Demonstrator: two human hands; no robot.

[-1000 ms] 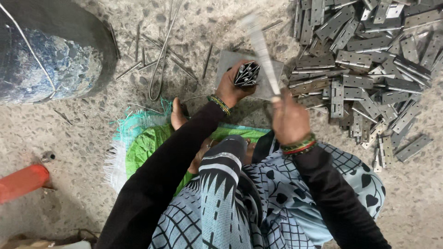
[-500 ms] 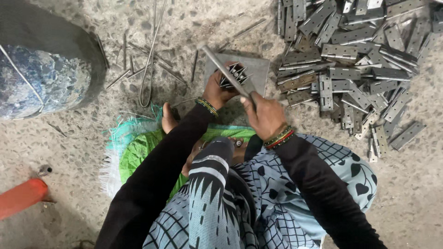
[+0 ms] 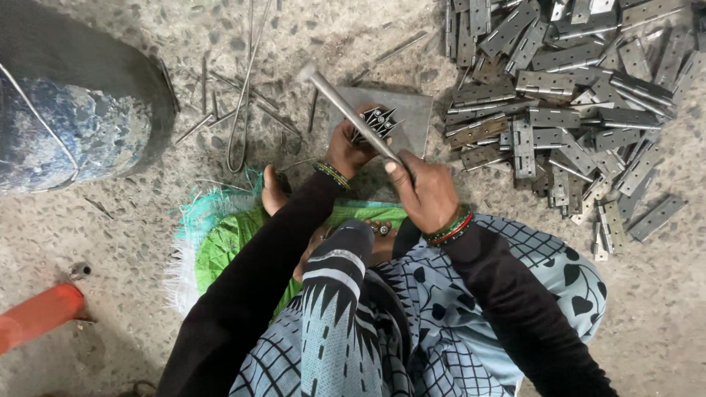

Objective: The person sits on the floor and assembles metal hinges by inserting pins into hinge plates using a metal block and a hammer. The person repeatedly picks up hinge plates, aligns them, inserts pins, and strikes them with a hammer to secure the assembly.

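On plate (image 3: 412,110): hinge (image 3: 376,122); hammer (image 3: 346,105) up.

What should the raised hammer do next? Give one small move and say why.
Probably bring the hammer down onto the hinge: the right hand holds it lifted and tilted, while the left hand steadies the hinge on the flat metal plate.

No packages, labels, signs or screens can be seen anywhere in this view.
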